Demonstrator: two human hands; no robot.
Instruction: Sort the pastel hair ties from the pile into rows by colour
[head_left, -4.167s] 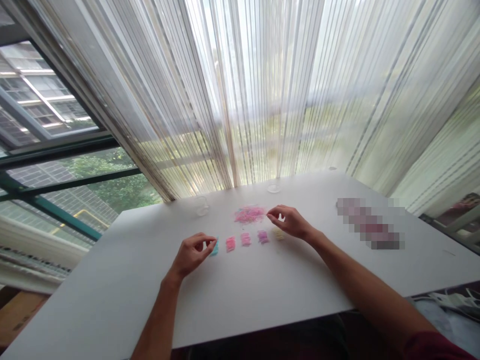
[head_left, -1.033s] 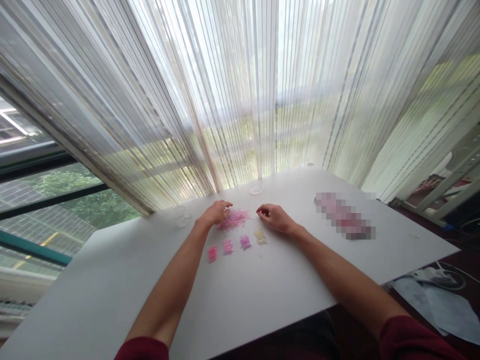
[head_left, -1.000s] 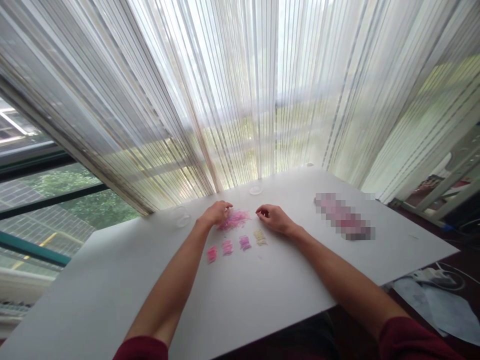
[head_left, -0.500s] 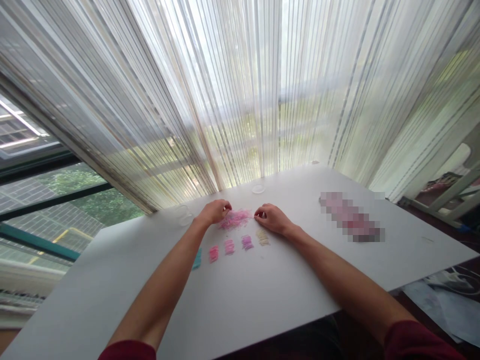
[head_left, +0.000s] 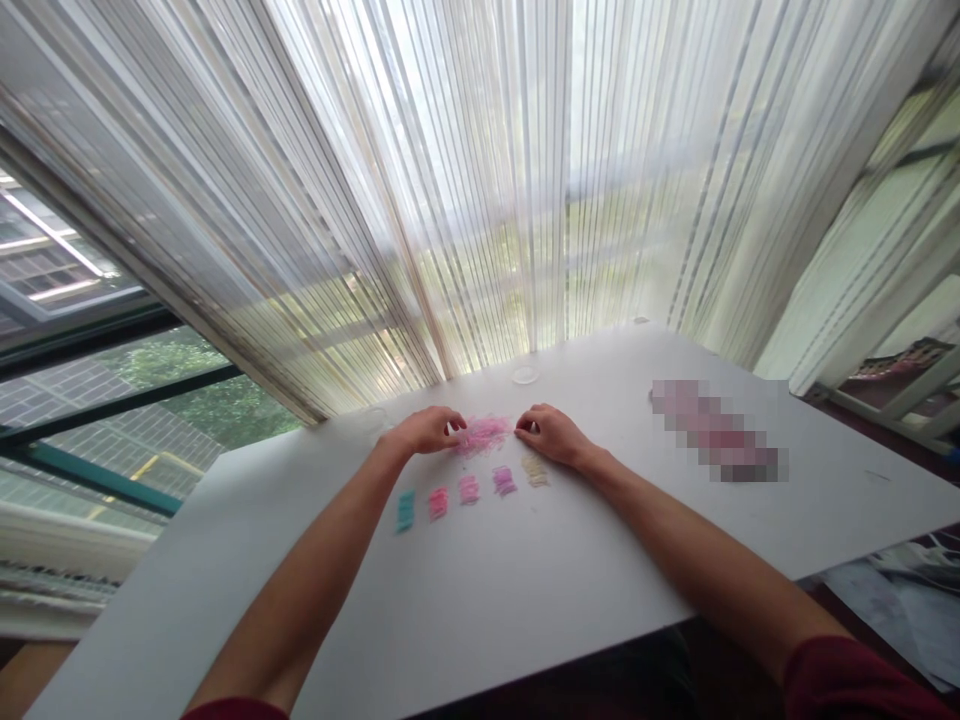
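A loose heap of thin pink and purple pieces [head_left: 485,435], too fine to name, lies on the white table [head_left: 480,590] between my hands. My left hand [head_left: 429,430] is at the heap's left edge, with thumb and forefinger curved and a gap between them. At the right edge, my right hand [head_left: 553,436] has its fingertips pinched together; anything in them is too small to make out. Nearer me is a row of small bundles: teal [head_left: 405,511], coral pink [head_left: 438,502], light pink [head_left: 469,488], purple [head_left: 504,481] and cream [head_left: 535,471].
Behind the heap sits a round clear dish or lid [head_left: 526,375]. Another faint clear item [head_left: 375,420] is partly behind my left hand. A blurred-out pinkish long object [head_left: 716,430] lies on the right. A string curtain [head_left: 510,200] hangs along the table's far edge.
The view has shifted slightly. My left hand has drawn back a little from the heap, its thumb and forefinger now parted. My right hand keeps its pinch beside the heap.
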